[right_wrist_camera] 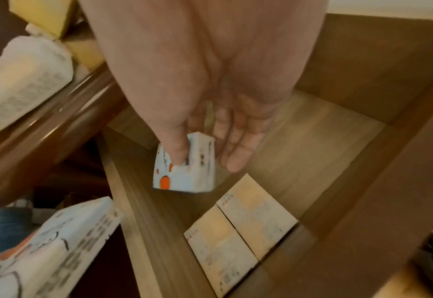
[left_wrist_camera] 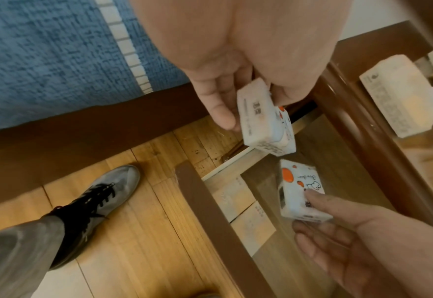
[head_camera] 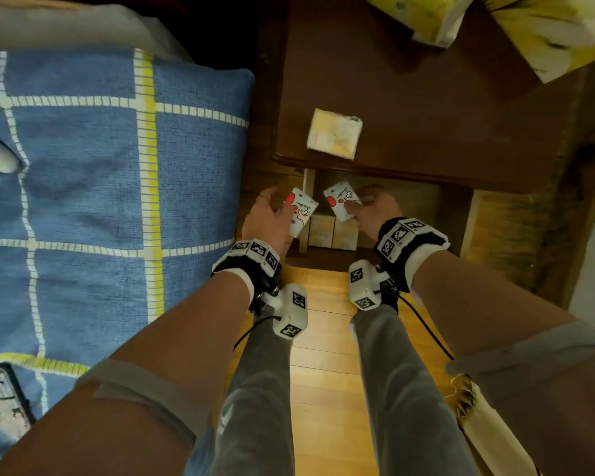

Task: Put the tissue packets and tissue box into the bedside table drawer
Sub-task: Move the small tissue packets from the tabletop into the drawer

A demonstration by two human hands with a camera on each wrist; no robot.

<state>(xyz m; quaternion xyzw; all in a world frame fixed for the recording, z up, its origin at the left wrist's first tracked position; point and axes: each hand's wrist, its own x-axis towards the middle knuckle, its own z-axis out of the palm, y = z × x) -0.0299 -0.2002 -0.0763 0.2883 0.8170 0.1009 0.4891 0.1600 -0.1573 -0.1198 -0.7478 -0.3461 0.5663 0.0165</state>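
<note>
My left hand (head_camera: 270, 214) grips a small white tissue packet with red dots (head_camera: 301, 211), also seen as the packet (left_wrist_camera: 266, 123), above the left edge of the open drawer (head_camera: 409, 214). My right hand (head_camera: 371, 207) pinches a matching packet (head_camera: 340, 201), the packet (right_wrist_camera: 184, 167), over the drawer's inside. Two pale yellow packets (head_camera: 334, 233) lie side by side on the drawer floor near its front (right_wrist_camera: 241, 227). A further yellow-white tissue pack (head_camera: 334, 134) sits on the bedside table top (head_camera: 426, 108) near its front edge.
A bed with a blue checked cover (head_camera: 100, 187) stands close on the left. Yellow patterned tissue packages (head_camera: 557, 25) sit at the table's back right. The wooden floor (head_camera: 327, 372) and my legs are below the drawer front (left_wrist_camera: 210, 221).
</note>
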